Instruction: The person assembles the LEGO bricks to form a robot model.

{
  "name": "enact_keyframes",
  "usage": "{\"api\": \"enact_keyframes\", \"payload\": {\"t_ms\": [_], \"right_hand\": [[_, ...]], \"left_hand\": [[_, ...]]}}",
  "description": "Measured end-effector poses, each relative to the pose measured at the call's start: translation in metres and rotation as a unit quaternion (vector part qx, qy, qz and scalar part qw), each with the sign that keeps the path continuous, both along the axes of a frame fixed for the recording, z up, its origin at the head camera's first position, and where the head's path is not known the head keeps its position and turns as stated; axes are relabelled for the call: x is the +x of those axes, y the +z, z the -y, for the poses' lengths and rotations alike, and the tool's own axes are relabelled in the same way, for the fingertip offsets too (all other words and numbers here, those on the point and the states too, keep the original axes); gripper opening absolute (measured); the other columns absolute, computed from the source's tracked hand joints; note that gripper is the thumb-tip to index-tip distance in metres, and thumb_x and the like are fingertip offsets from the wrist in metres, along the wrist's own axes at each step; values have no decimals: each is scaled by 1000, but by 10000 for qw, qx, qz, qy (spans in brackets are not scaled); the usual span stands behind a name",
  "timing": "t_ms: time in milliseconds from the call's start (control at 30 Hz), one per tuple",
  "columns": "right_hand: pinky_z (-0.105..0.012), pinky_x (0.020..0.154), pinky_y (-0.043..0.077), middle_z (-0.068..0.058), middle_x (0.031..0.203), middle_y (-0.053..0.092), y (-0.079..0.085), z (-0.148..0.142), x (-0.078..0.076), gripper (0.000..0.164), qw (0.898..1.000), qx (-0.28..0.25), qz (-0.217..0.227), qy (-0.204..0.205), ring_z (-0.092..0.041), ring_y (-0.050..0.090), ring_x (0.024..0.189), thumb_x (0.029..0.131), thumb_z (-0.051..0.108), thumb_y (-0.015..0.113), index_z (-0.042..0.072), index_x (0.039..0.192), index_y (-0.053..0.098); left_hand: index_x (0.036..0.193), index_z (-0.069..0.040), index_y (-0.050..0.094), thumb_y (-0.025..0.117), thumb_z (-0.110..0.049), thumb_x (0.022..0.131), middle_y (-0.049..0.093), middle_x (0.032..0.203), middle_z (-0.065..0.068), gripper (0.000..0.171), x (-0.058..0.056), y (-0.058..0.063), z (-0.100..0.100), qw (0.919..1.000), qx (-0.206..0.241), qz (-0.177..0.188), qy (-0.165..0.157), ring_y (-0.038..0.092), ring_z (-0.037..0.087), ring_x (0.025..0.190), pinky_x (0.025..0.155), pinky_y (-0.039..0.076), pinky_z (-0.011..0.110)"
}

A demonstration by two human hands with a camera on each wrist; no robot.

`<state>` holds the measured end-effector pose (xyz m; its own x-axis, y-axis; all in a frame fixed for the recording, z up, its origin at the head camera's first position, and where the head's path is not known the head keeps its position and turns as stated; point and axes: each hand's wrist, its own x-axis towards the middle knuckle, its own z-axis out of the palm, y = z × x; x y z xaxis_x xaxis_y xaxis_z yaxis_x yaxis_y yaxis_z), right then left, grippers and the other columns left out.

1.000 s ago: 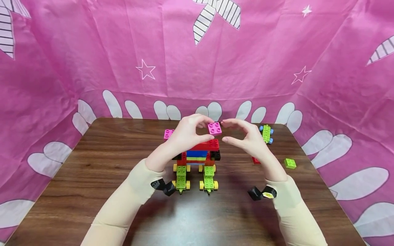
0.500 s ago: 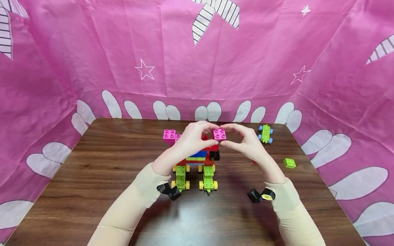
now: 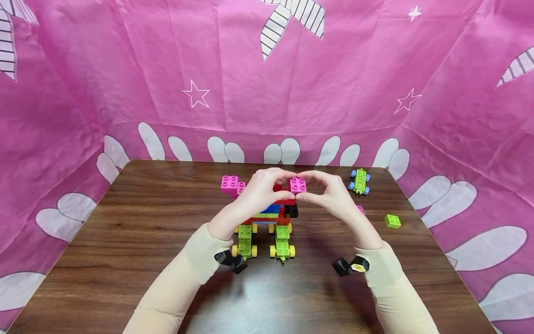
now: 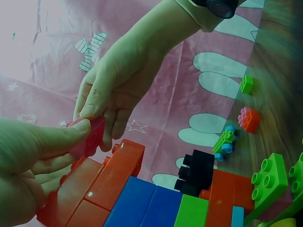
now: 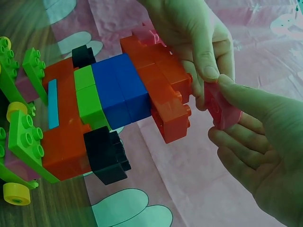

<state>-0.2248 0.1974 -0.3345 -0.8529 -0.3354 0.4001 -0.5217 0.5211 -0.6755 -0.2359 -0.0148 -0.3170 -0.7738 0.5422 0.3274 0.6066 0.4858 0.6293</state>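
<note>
In the head view my left hand (image 3: 260, 190) and right hand (image 3: 331, 192) meet at a pink brick (image 3: 298, 185), each pinching it between thumb and fingers. Below the held brick stands a built figure of stacked bricks, with red bricks (image 5: 163, 80) on top and blue bricks (image 5: 113, 90) in its middle. In the right wrist view the pink brick appears tilted and apart from the red studs beside it. Black bricks (image 5: 106, 156) jut from the figure's side. Its feet are lime pieces (image 3: 282, 241) with yellow wheels. My left hand hides part of the figure's top.
Pink bricks (image 3: 229, 183) project from the figure's left side. At the back right of the wooden table (image 3: 125, 232) lies a lime wheeled base (image 3: 360, 182) with blue wheels. A lime brick (image 3: 393, 221) and a pink-and-red stack (image 4: 249, 119) sit near my right forearm.
A second ago only my left hand held the pink brick, with my right hand apart from it. The brick has moved right and slightly down, and my right hand has closed onto it.
</note>
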Motion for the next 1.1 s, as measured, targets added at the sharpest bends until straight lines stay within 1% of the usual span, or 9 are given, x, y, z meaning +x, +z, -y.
{"api": "enact_keyframes", "payload": {"t_ms": [133,300,400,600,700,900,1100], "right_hand": [[-23,81,51,-4,102,71,-2,-1,0,40,10000,17,-46,9,-9,63,94,78,16,81,8,114,68],[-22,83,50,-2,103,71,-2,-2,0,39,10000,3,-44,32,-8,63,94,78,16,81,9,113,68],[-21,83,50,-2,104,70,-2,-2,1,38,10000,-37,15,46,-8,62,95,78,16,81,9,113,68],[-20,82,50,-2,103,70,-3,-3,1,38,9999,-73,144,30,-9,62,95,79,16,80,9,114,67],[-20,81,50,-2,103,70,-3,-3,1,38,9998,-77,165,14,-9,63,94,79,16,80,9,115,67],[-21,77,51,-3,103,70,-5,-4,1,37,9997,-87,239,19,-10,63,93,80,16,79,10,115,67],[-22,76,51,-2,102,70,-7,-4,0,35,9997,-28,242,21,-10,63,93,81,17,78,10,114,67]], "left_hand": [[125,-8,65,78,-21,80,68,115,6,48,-1,-1,0,9997,-173,-148,-27,63,18,98,86,52,29],[126,-10,64,79,-25,79,67,120,5,52,-1,0,1,9989,-344,-309,-122,61,19,107,93,49,34],[126,-9,64,79,-26,78,67,121,5,52,-1,0,2,9985,-401,-340,-131,61,20,111,96,48,35],[126,-7,63,79,-26,79,68,120,7,53,-1,1,2,9984,-537,-145,-7,63,20,108,93,51,33],[127,-8,63,80,-27,79,68,121,7,54,-1,2,3,9980,-637,-13,42,63,20,109,93,51,33],[124,-6,64,81,-26,78,68,119,7,53,-3,2,4,9960,-890,80,-7,62,21,112,96,50,33],[122,-6,66,81,-21,78,69,117,7,49,-5,1,3,9943,-1051,183,0,63,21,109,92,51,32]]}}
